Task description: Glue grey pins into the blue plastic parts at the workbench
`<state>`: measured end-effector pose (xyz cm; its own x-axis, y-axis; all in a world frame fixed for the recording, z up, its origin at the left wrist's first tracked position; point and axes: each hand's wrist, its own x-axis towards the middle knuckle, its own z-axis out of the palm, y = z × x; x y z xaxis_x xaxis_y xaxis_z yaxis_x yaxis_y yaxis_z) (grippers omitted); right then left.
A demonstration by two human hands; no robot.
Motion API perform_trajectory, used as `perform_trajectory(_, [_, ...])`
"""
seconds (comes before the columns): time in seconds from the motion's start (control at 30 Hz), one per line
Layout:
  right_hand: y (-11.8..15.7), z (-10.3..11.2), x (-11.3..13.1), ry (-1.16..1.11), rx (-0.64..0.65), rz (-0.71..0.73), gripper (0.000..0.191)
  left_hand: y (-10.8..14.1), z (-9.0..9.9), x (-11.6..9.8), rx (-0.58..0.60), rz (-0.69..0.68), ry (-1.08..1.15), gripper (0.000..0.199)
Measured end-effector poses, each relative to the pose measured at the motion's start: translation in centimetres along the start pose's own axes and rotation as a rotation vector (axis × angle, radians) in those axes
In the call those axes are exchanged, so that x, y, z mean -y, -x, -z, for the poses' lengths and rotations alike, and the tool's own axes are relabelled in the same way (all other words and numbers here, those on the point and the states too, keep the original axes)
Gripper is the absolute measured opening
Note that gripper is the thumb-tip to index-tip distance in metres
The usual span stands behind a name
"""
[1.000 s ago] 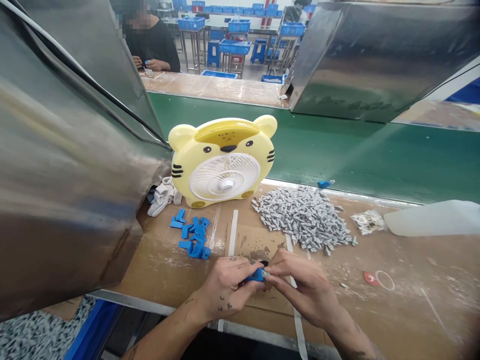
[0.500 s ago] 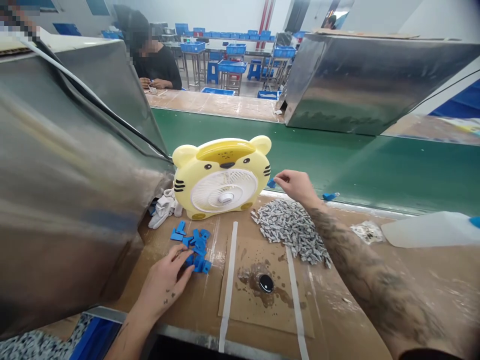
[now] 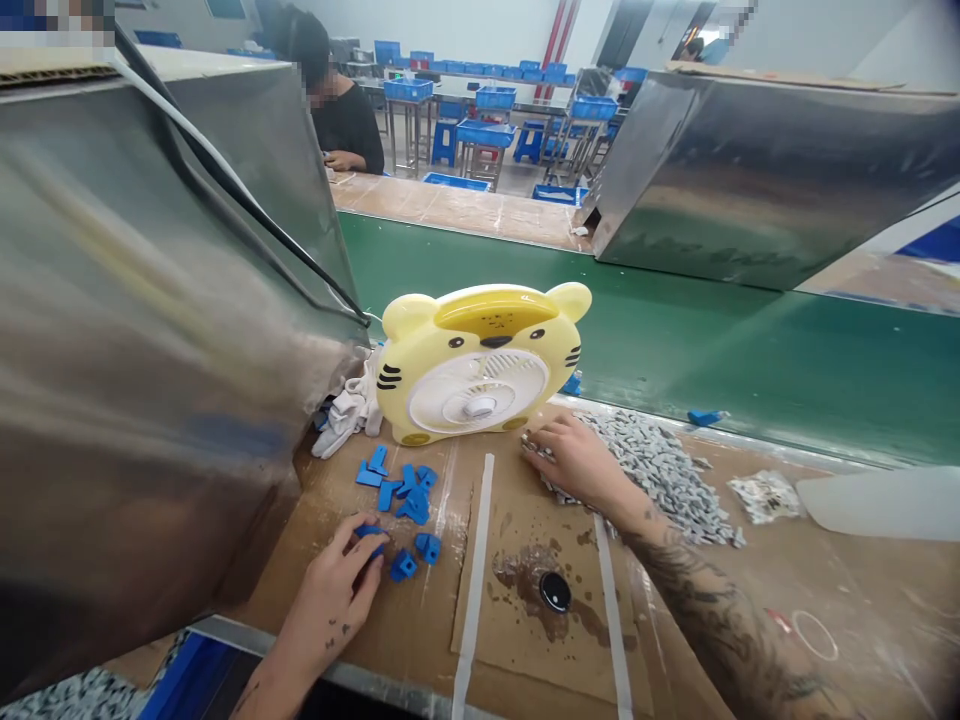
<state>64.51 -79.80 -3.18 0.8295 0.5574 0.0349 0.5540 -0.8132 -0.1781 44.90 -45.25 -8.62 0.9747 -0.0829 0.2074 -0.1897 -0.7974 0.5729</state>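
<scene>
While the left hand (image 3: 337, 590) pinches a blue clip (image 3: 369, 531), the right hand (image 3: 574, 462) curls loosely at the grey pile (image 3: 667, 475) edge

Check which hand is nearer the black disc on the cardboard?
Right, narrowly. The right hand rests on the grey pile, just up from the black disc. The left hand is off to its left, fingers on a blue piece.
</scene>
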Motion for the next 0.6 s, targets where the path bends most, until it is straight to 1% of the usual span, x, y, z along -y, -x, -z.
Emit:
perform_trajectory(0.07, [-0.2, -1.2, 1.2, 0.031, -0.001, -0.022, 0.02, -0.1, 0.5, 0.2, 0.009, 0.037, -0.029, 0.03])
perform_trajectory(0.17, [-0.9, -2.3, 1.6, 0.05, -0.016, -0.081, 0.021, -0.1, 0.9, 0.6, 0.03, 0.1, -0.078, 0.037])
perform_trajectory(0.3, [-1.1, -2.5, 1.5, -0.014, -0.047, -0.124, 0.015, 0.0, 1.1, 1.1, 0.012, 0.189, -0.082, 0.033])
perform_trajectory(0.37, [-0.7, -2.4, 1.6, -0.089, -0.069, -0.13, 0.018, 0.1, 1.4, 1.2, 0.02, 0.239, -0.03, 0.031])
perform_trajectory(0.43, [-0.1, -2.2, 1.5, -0.187, -0.096, -0.132, 0.021, 0.0, 1.8, 1.2, 0.006, 0.301, 0.073, 0.03])
perform_trajectory(0.47, [0.3, -2.1, 1.4, -0.243, -0.112, -0.133, 0.023, 0.0, 1.9, 1.1, -0.017, 0.335, 0.158, 0.03])
perform_trajectory(0.53, [1.2, -1.8, 1.0, -0.369, -0.141, -0.136, 0.027, -0.2, 2.1, 0.3, -0.077, 0.404, 0.423, 0.033])
perform_trajectory(0.6, [2.3, -1.4, 0.7, -0.513, -0.166, -0.148, 0.029, -0.4, 2.1, -1.1, -0.106, 0.454, 0.752, 0.038])
